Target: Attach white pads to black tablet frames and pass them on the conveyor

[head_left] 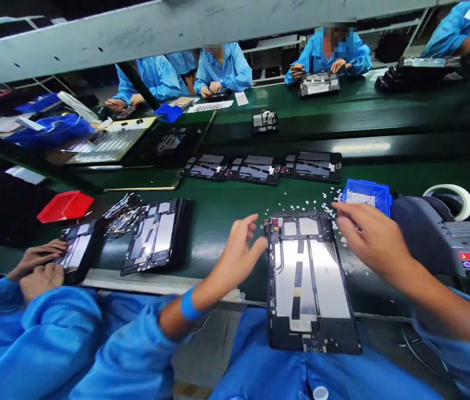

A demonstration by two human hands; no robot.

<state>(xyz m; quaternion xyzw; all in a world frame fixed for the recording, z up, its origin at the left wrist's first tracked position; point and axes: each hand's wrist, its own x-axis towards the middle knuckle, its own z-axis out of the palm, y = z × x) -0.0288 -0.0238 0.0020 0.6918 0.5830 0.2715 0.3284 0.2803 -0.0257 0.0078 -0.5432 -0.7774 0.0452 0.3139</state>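
Observation:
An opened tablet back frame (310, 283) with silver inner plates lies in front of me, half over the edge of the green bench (218, 222). My left hand (239, 253) rests at the frame's left edge, thumb touching it, fingers apart and empty. Over the frame's upper right corner hovers my right hand (368, 236), blurred, with its fingertips pointing left toward small white bits (322, 203) scattered on the bench. Whether those fingertips pinch a bit cannot be made out. A blue tray (366, 195) of white parts sits just behind that hand.
A grey tape dispenser (451, 233) stands at right. A stack of tablet frames (155, 236) lies to my left; a co-worker's hands (39, 266) hold another frame. Three frames (260, 166) lie further back, a red tray (64, 205) at left. Several people in blue work across the bench.

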